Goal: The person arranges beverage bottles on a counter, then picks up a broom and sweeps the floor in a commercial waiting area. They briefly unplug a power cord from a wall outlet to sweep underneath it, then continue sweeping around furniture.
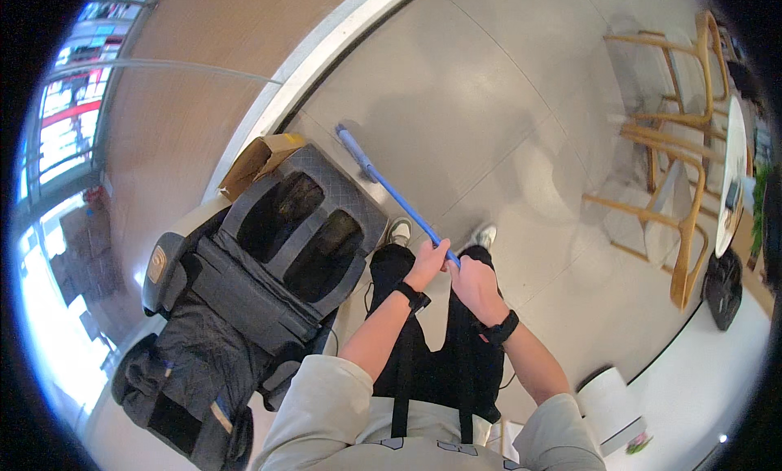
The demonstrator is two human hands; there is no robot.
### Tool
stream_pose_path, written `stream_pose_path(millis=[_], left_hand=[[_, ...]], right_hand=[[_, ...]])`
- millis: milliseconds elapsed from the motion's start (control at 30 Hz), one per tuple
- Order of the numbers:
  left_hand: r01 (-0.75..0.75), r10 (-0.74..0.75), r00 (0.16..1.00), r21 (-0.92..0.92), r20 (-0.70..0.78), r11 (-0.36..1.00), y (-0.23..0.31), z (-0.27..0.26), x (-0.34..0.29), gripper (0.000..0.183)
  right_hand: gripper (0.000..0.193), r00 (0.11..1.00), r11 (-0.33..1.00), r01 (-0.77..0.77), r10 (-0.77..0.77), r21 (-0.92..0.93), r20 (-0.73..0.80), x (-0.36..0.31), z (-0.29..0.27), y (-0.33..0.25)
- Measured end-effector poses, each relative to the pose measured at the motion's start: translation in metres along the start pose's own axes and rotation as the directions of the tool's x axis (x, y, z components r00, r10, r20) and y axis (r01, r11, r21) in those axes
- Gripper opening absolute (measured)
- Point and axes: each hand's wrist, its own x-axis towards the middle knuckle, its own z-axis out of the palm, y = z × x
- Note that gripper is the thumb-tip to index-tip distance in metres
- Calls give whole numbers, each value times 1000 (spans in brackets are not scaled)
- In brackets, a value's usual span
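Observation:
A blue long-handled mop (406,206) slants away from me toward the far left, its narrow head down on the tiled floor by the massage chair. Around the upper part of the handle my left hand (428,263) is closed. My right hand (478,290) grips the same handle close to its near end, almost touching the left. The handle's end is hidden within the right hand. Each wrist wears a black band.
Left of me stands a dark massage chair (252,280) with a footrest, dark clothing on it and a cardboard box (261,163) behind. A pale ledge (318,43) edges the floor. Wooden chairs (692,202) and a white round table (731,178) stand at right; a white cylinder (604,398) is near right.

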Motion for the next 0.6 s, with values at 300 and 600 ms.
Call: stream_pose_path(millis=[300,600], left_hand=[[-135,121,965,-45,-233,990,79,1,64,44],[-108,77,908,-52,-412,993,158,33,146,47]], right_hand=[[40,984,983,167,-162,-76,69,108,-60,-23],[38,949,937,300,-273,-181,161,216,-151,-44]])
